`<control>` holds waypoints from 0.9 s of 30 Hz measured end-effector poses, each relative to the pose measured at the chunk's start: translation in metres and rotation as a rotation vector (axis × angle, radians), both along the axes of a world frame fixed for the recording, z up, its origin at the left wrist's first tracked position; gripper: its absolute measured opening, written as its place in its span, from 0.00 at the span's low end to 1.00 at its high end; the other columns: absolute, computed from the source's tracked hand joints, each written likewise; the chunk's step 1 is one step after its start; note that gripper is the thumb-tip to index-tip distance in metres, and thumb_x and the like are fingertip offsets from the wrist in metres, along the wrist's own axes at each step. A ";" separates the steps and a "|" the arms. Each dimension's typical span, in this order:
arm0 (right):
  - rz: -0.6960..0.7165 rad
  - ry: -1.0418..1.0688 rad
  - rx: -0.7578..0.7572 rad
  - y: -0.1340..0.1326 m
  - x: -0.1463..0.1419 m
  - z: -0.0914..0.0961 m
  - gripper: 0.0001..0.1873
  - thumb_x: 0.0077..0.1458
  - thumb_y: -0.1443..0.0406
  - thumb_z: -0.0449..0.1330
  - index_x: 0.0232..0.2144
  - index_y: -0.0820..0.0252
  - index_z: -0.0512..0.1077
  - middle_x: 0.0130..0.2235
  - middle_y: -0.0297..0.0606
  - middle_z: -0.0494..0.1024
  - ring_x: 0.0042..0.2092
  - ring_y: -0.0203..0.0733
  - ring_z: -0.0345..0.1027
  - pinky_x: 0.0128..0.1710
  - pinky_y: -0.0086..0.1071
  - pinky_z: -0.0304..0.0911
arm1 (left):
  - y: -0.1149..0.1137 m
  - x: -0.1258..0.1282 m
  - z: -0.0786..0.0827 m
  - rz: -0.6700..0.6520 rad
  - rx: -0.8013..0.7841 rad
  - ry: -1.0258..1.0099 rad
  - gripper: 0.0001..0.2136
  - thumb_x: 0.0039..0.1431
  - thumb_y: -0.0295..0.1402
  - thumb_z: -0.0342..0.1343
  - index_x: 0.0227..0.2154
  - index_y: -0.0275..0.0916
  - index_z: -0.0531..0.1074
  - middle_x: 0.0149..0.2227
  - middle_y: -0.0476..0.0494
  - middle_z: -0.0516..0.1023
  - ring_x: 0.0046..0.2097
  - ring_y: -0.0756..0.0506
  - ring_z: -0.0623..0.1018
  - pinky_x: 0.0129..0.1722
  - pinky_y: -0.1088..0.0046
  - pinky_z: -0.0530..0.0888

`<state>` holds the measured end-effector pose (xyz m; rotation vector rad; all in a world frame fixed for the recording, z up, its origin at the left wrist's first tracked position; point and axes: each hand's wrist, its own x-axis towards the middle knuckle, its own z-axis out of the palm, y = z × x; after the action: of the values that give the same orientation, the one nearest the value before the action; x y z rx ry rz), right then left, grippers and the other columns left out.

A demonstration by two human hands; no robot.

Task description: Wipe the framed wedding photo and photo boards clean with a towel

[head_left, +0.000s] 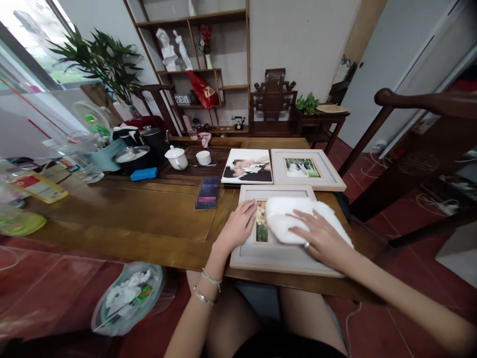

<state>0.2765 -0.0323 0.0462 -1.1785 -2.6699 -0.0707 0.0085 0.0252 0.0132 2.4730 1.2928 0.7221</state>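
A grey-white picture frame (261, 256) lies flat at the near edge of the wooden table (149, 219). My left hand (238, 226) rests flat on the frame's left side, fingers stretched out and touching the photo. My right hand (320, 236) lies open on a white folded cloth (286, 216) that covers most of the photo, fingers spread and pressing down on it.
A second framed photo (307, 169) and a photo album (248, 166) lie just behind. A phone (207, 194) sits left of the frame. Teapot (177, 157), cup (203, 157), black pots and bottles crowd the far left. A bin (128, 298) stands on the floor; a chair arm (410, 99) rises at right.
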 end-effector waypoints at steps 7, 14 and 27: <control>-0.166 0.008 0.083 0.074 0.015 0.005 0.31 0.46 0.78 0.48 0.52 0.55 0.68 0.63 0.43 0.59 0.65 0.61 0.42 0.56 0.72 0.39 | 0.000 -0.001 -0.001 0.000 0.007 -0.001 0.19 0.66 0.33 0.41 0.58 0.39 0.62 0.60 0.38 0.64 0.63 0.42 0.61 0.60 0.56 0.64; -0.005 -0.016 -0.181 0.007 -0.016 0.014 0.32 0.41 0.76 0.50 0.50 0.50 0.70 0.63 0.33 0.60 0.66 0.55 0.43 0.60 0.65 0.38 | 0.001 0.000 -0.002 0.011 0.003 -0.022 0.19 0.66 0.33 0.42 0.57 0.38 0.63 0.60 0.37 0.64 0.63 0.41 0.61 0.61 0.56 0.63; 0.004 -0.043 -0.133 -0.034 -0.021 0.008 0.32 0.39 0.77 0.51 0.48 0.51 0.71 0.65 0.35 0.56 0.66 0.55 0.42 0.58 0.64 0.44 | 0.000 -0.001 -0.001 -0.018 -0.013 -0.037 0.19 0.66 0.32 0.41 0.58 0.39 0.62 0.60 0.37 0.64 0.63 0.42 0.61 0.61 0.55 0.64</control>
<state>0.2555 -0.0667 0.0539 -1.2234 -2.7516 0.0839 0.0073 0.0257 0.0121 2.4463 1.2558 0.7496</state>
